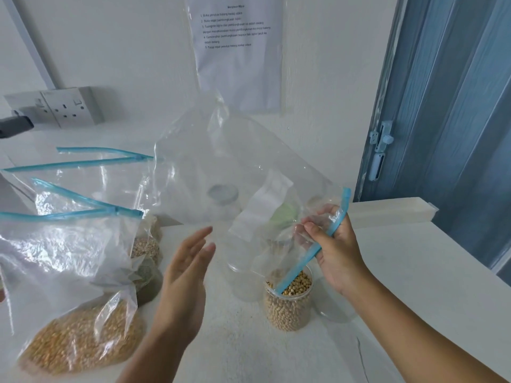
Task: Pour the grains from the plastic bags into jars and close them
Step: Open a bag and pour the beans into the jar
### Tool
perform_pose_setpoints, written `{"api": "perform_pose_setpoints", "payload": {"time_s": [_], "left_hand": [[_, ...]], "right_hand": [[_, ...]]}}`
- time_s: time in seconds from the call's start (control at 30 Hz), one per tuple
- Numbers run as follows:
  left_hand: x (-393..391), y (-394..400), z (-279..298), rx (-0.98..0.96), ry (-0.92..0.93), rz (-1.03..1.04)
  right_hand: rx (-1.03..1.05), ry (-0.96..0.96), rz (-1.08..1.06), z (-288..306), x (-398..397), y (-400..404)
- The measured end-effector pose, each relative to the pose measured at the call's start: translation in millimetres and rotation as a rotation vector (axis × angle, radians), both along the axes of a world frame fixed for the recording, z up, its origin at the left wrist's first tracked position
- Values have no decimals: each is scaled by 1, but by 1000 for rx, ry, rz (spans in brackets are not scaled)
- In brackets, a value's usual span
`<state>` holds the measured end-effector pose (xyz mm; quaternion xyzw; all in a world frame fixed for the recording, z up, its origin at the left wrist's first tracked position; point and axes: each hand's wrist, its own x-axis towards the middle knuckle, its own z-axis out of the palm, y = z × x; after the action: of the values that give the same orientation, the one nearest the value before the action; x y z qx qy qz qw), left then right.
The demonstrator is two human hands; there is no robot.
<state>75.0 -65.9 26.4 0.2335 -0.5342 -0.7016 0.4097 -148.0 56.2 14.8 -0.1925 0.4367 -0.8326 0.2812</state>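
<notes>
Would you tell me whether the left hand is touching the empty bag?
Apart. The head view shows the left hand open, with bare table visible between its fingertips and the empty bag held by the right hand.

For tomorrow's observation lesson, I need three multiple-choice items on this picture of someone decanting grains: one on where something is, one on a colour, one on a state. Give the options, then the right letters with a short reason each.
1. Where does the empty bag's blue zip strip end?
A. at the mouth of the soybean jar
B. on the wall socket
C. under the corn bag

2. What colour are the grains in the nearest bag at lower left?
A. black
B. golden yellow
C. bright red

3. What state is the left hand in?
A. clenched on a lid
B. pinching a zip strip
C. open, holding nothing

Answers: 1 A, the strip's lower end dips into the jar's opening. 2 B, the kernels show yellow through the plastic. 3 C, its fingers are straight; only the right hand grips the bag.
</notes>
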Motion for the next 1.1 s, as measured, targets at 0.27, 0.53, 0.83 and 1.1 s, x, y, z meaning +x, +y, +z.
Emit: {"api": "perform_pose_setpoints", "payload": {"time_s": [0.27, 0.53, 0.83, 1.1], "left_hand": [[-20, -32, 24, -23, 103, -79], [-34, -27, 32, -55, 90, -137], [-58, -15, 38, -90, 124, -32], [-62, -10, 46, -237, 34, -143]], "right_hand": [[-42, -38, 2, -3, -4, 3], [-50, -33, -32, -5, -2, 2], [176, 320, 11, -4, 8, 13], [204, 324, -94, -10, 3, 14]]}}
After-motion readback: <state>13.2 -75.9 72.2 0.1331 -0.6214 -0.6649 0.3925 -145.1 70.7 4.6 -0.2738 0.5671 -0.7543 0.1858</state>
